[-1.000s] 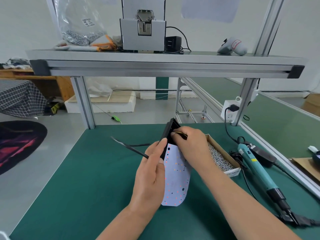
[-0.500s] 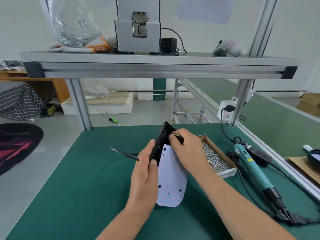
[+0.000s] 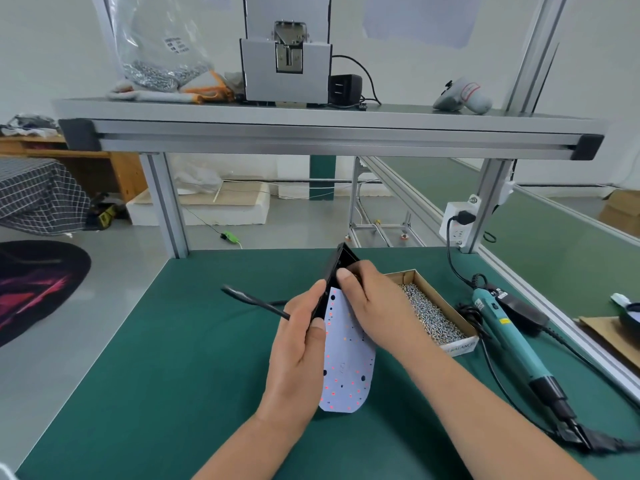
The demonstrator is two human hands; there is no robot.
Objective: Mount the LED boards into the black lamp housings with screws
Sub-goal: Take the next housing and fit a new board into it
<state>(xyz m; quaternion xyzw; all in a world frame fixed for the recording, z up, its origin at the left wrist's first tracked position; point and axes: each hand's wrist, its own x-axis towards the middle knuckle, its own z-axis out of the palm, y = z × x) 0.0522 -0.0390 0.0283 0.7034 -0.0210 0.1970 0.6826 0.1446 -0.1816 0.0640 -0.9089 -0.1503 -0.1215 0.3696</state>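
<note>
Fingers (image 3: pixel 311 299) of the left hand (image 3: pixel 298 344) are curled round the edge of a black housing (image 3: pixel 341 258), with the thumb pressed against its near side. The housing is held on edge, tilted, above the green table (image 3: pixel 156 358), just left of an open cardboard box (image 3: pixel 459 348) of screws (image 3: pixel 429 313).

The right hand (image 3: pixel 374 306) lies between the housing and the box. Its fingers are bent tightly at the housing's open face, and they appear to pinch the top of the board (image 3: pixel 349 368), though the grip itself is hidden.

The board is a pale, rounded sheet dotted with small red and dark spots. It hangs down from the housing towards the viewer, to the left of the box, with its lower end close to the table.

A thin black cable (image 3: pixel 256 301) trails away from behind the left hand, further left of the box. A teal electric screwdriver (image 3: pixel 502 327) lies on the table just right of the box, its cord running back to a socket (image 3: pixel 457 220) beyond the box.
</note>
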